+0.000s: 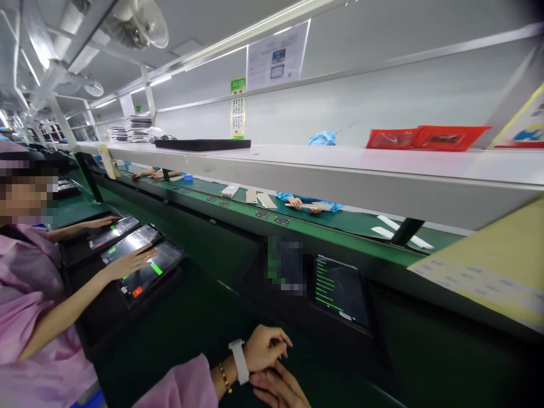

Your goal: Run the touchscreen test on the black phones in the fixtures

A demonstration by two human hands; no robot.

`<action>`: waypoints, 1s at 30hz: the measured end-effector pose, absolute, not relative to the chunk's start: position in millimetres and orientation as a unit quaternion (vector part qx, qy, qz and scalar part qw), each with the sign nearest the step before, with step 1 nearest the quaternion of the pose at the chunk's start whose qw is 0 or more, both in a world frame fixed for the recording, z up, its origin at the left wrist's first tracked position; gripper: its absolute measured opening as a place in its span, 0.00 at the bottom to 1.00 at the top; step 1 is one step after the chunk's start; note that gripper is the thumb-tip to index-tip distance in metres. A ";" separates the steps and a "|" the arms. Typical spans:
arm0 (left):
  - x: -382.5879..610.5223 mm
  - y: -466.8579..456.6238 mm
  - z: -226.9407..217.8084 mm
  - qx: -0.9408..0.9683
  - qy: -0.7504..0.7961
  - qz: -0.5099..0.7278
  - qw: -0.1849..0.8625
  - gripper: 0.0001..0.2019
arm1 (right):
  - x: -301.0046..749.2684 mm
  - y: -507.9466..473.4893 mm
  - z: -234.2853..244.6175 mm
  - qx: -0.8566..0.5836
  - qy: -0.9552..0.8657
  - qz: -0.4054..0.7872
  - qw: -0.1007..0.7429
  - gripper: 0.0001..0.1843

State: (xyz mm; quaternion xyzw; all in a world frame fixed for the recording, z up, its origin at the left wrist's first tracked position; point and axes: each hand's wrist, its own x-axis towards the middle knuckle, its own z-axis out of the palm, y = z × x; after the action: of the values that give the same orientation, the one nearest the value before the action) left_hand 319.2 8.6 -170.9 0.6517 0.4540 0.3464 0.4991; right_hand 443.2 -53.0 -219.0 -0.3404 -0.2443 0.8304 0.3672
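Observation:
My left hand [266,348] is at the bottom centre, with a white watch [240,361] and a beaded bracelet [225,378] on its wrist. Its fingers are loosely bent and apart, with nothing visible in them. Just below, my right hand [283,388] comes in from the bottom edge, its fingers stretched out and touching the underside of the left hand near the wrist. Beyond both hands, a dark tablet [342,289] with green lines on its screen leans in a black tray. Beside it on the left is another tablet [285,265], blurred out.
At left a co-worker in pink touches lit tablets [153,269] in black trays. A green ledge [238,211] holds small parts. The white shelf [340,161] above carries red packets [429,137] and a black tray [203,145]. Across, blue-sleeved hands [304,204] hold a pale strip.

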 end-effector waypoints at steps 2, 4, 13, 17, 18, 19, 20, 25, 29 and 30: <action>319.1 8.8 -170.8 0.655 0.454 0.344 0.497 0.13 | 443.0 -52.2 -219.0 -0.334 -0.249 0.832 0.366 0.44; 319.1 9.1 -171.6 0.657 0.454 0.344 0.494 0.13 | 442.7 -51.9 -218.4 -0.332 -0.251 0.831 0.368 0.44; 319.3 10.2 -173.7 0.654 0.448 0.351 0.498 0.13 | 442.4 -51.9 -220.6 -0.330 -0.241 0.833 0.373 0.44; 318.6 9.7 -174.6 0.656 0.447 0.351 0.497 0.13 | 442.7 -52.5 -219.8 -0.330 -0.241 0.833 0.373 0.45; 318.4 9.5 -174.8 0.656 0.446 0.351 0.497 0.13 | 442.8 -52.7 -219.3 -0.331 -0.239 0.833 0.373 0.45; 318.3 9.3 -174.9 0.656 0.446 0.352 0.497 0.13 | 442.9 -52.8 -218.8 -0.333 -0.238 0.833 0.372 0.45; 318.3 9.1 -174.8 0.656 0.446 0.353 0.497 0.13 | 443.0 -52.7 -218.5 -0.334 -0.238 0.832 0.373 0.45; 318.8 9.4 -174.3 0.658 0.443 0.357 0.494 0.13 | 443.8 -51.6 -218.4 -0.337 -0.243 0.830 0.371 0.45; 319.4 10.3 -176.4 0.656 0.444 0.360 0.494 0.13 | 442.4 -54.7 -216.7 -0.345 -0.240 0.828 0.372 0.45; 319.5 10.3 -176.8 0.655 0.443 0.361 0.494 0.13 | 441.5 -56.3 -215.7 -0.352 -0.233 0.823 0.380 0.44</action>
State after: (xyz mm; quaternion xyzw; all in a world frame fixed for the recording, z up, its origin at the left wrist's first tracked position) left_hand 319.5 10.3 -176.8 0.6555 0.4433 0.3607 0.4936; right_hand 441.5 -56.3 -215.7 -0.3520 -0.2335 0.8228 0.3804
